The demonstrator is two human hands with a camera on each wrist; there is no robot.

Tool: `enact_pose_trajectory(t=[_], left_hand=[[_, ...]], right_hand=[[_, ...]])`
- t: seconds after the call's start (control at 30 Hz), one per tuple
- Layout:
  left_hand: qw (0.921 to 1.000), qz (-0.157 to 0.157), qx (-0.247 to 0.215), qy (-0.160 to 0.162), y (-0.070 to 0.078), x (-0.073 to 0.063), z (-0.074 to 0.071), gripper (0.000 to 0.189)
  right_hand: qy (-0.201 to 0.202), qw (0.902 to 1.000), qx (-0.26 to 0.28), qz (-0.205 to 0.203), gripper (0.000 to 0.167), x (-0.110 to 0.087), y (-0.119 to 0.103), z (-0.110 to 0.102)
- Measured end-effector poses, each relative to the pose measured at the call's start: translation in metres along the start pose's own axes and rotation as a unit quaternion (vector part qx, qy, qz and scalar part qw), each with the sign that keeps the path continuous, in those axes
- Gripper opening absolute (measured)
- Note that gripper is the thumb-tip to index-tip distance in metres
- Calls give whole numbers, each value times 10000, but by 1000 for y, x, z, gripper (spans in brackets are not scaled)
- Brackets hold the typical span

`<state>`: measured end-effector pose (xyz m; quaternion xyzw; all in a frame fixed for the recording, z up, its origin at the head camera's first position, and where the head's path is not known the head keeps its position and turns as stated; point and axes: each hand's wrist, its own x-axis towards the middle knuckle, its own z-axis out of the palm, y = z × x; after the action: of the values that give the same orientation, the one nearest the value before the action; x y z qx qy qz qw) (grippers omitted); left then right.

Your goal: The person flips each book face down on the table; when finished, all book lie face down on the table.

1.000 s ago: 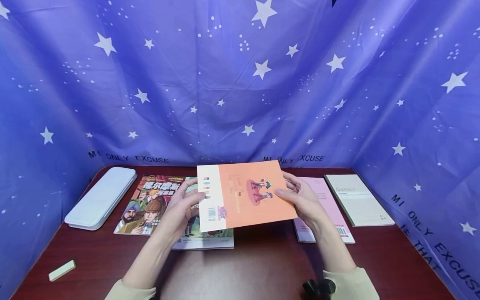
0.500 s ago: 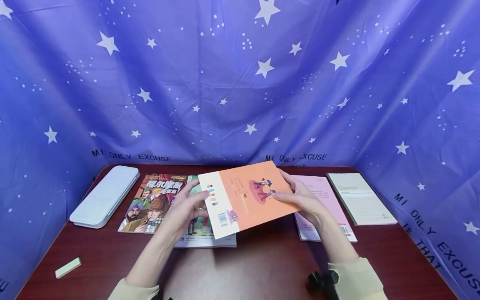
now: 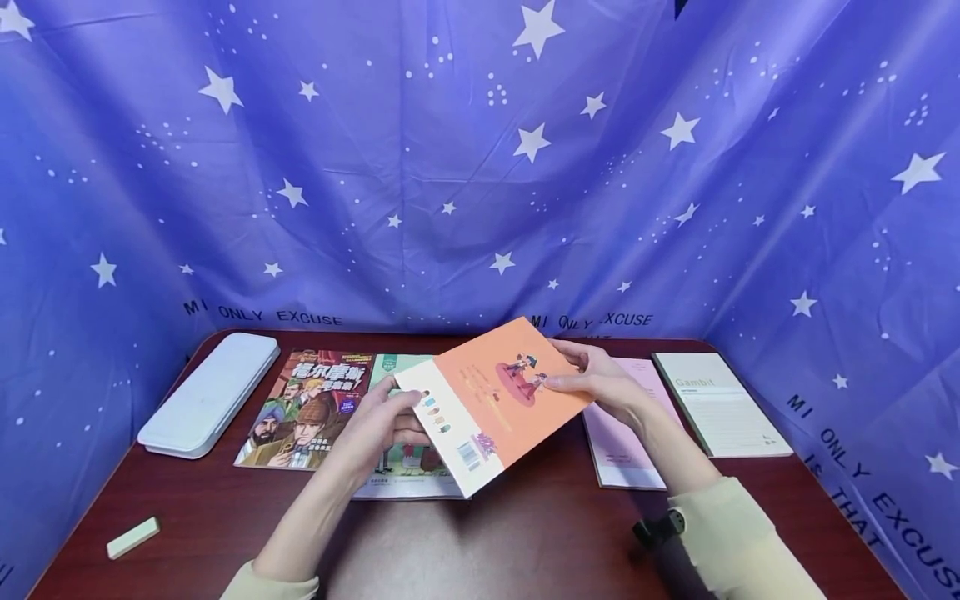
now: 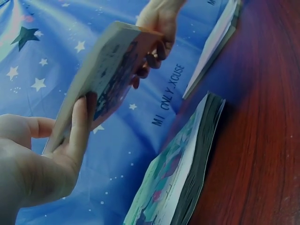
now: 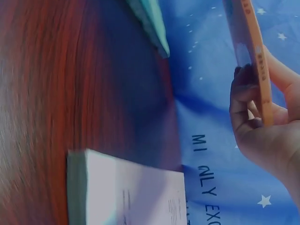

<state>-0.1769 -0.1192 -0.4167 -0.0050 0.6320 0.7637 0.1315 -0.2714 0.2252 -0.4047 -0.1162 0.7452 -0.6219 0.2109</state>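
Observation:
Between both hands an orange and cream book (image 3: 480,417) is held up over the table, tilted, its back cover with the barcode facing the head camera. My left hand (image 3: 378,425) grips its cream end, thumb on the cover and fingers beneath. At the orange end my right hand (image 3: 600,379) pinches it the same way, thumb on top. In the right wrist view the orange spine (image 5: 260,61) shows between thumb and fingers. Below and left of the held book lies a green illustrated book (image 3: 412,475), partly hidden by it and by the left hand.
Left of the green book lies a comic-style book (image 3: 300,417), then a white pencil case (image 3: 210,396). A small pale green eraser-like block (image 3: 133,537) is at the front left. On the right are a pink book (image 3: 626,458) and a Gambit notebook (image 3: 720,408). A starry blue curtain (image 3: 465,167) stands behind the table.
The orange book has turned clockwise in the head view, its cream end swinging down toward the front. Both hands keep hold of it; the right forearm has shifted outward.

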Motion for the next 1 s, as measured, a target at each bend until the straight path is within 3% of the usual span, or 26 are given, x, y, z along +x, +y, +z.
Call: enact_pose_trajectory(t=[0.23, 0.37, 0.53, 0.77, 1.0], left_hand=[[9999, 39, 80, -62, -10, 3, 6, 44], [9994, -7, 14, -341, -15, 2, 9, 56], [9976, -63, -36, -694, -20, 1, 16, 51], [9959, -162, 12, -887, -29, -2, 26, 46], [9968, -178, 214, -744, -39, -5, 38, 44]], right_hand=[[490, 9969, -590, 161, 67, 9, 4, -10], [697, 9939, -796, 298, 67, 15, 4, -15], [790, 9898, -1140, 335, 68, 29, 2, -21], [573, 9758, -2095, 248, 68, 44, -2, -29], [565, 9532, -2961, 228, 59, 58, -3, -28]])
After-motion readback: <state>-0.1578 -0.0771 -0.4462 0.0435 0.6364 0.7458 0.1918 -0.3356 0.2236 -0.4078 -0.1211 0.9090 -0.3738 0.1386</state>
